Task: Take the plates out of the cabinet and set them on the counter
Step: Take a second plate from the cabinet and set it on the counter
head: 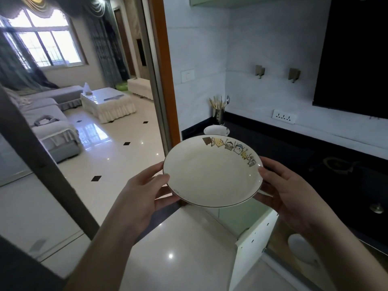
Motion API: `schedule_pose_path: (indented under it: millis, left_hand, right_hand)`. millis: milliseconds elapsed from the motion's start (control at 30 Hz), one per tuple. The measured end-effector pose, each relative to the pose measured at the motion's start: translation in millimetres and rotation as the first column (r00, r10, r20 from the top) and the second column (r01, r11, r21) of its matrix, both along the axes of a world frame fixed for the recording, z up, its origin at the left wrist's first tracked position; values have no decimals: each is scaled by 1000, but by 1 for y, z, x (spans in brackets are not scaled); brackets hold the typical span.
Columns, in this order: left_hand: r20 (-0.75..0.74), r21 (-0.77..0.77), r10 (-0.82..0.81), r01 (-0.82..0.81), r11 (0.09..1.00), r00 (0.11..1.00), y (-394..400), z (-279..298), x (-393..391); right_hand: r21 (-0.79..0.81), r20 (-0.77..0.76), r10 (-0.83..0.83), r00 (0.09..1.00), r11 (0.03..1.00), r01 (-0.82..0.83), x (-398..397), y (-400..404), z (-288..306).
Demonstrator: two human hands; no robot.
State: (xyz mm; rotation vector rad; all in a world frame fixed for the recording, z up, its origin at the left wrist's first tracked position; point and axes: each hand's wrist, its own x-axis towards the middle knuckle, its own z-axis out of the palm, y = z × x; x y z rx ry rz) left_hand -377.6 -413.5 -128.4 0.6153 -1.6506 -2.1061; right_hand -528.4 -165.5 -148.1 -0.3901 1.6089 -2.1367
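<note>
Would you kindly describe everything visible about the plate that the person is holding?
The plate is round, shallow and cream-white, seemingly glazed ceramic, with a thin dark line along its rim and a band of small cartoon figures along its far right edge. It looks empty and clean. It is held in the air, tilted a little toward the camera, above the open cabinet door and in front of the dark counter. The left hand grips its left rim and the right hand its right rim, thumbs on top.

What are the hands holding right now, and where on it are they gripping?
Both hands hold one white plate by its rim: the left hand at its left edge, the right hand at its right edge.
</note>
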Motion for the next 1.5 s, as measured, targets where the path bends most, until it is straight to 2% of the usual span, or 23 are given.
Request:
schedule_pose_path:
  millis: [267, 400, 733, 900, 1233, 1500]
  left_hand:
    - [28, -39, -29, 30, 999, 999, -33, -4, -96]
    - [60, -79, 16, -11, 997, 998, -58, -3, -134]
    - [72, -56, 40, -36, 998, 997, -134, -14, -195]
    - [92, -41, 34, -31, 999, 995, -188, -25, -233]
    - [83, 22, -144, 143, 989, 986, -286, -20, -319]
    - [109, 120, -378, 366, 923, 919, -270, -49, -413]
  right_hand:
    - [-26, -21, -31, 999, 999, 30, -80, -29, -3]
    - [-30, -8, -9, 1000, 1000, 9, -124, -55, -4]
    - [-15, -20, 33, 999, 999, -33, -197, -141, -11]
    - [-15, 11, -23, 1000, 1000, 23, -224, -193, -18]
    - [-4, 17, -173, 985, 985, 173, -263, -270, -11]
    - [45, 21, -364, 931, 931, 363, -296, -240, -30]
